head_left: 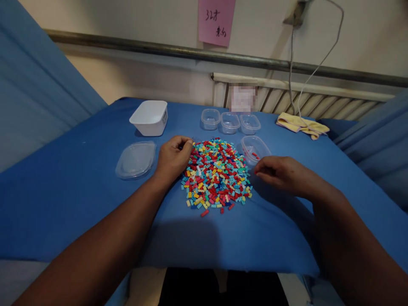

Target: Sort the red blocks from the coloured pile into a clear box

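Nearest you, three red bricks [205, 213] lay loose on the blue cloth [191, 242], off the front edge of the pile: the left one's long axis slanted away to the right, the middle one pointed almost straight away from you, and the right one slanted like the first. Behind them the pile of small bricks [219, 174] spread between your hands, its pieces pointing every which way. Your right hand [256, 169] came in from the right, palm turned inward and fingers curled, its fingertips pinched together on a bit of red, seemingly a brick. Your left hand [191, 143] rested at the pile's far left edge and hid part of it, thumb and forefinger bent close; you could not tell whether they had closed on anything. Just beyond your right fingertips stood an open clear container [265, 149], a few red bricks lying aslant inside. Across the pile, left of your left hand, lay clear lids [135, 159]. Farther back, a white tub [148, 128] stood at the left, three clear containers [230, 128] lined up behind the pile, and a yellow cloth [301, 124] lay crumpled at the right. Past the table were a radiator [274, 82], a pipe [159, 48] and a pink note [216, 21].
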A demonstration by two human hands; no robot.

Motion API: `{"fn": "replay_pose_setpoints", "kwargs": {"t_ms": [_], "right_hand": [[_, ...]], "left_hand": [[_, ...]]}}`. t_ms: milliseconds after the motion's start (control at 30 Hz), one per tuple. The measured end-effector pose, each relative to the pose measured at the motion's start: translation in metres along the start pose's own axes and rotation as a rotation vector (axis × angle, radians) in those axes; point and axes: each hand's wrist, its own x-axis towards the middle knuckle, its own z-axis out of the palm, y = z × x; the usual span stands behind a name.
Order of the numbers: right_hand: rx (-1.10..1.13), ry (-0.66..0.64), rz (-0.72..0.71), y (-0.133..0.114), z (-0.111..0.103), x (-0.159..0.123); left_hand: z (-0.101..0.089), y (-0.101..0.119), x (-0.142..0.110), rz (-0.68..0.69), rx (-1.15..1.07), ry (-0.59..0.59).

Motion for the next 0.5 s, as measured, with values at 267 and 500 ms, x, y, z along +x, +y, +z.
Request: {"fn": "replay_pose_setpoints", "kwargs": {"t_ms": [267, 500], "right_hand": [[-0.218, 0.604, 0.029, 0.018, 0.009, 0.014], [-0.099, 0.573, -0.143, 0.006, 0.021, 0.017]], "left_hand": [[0.001, 0.000, 0.000, -0.002, -0.001, -0.016], [0.000, -0.001, 0.000, -0.005, 0.011, -0.021]]}}
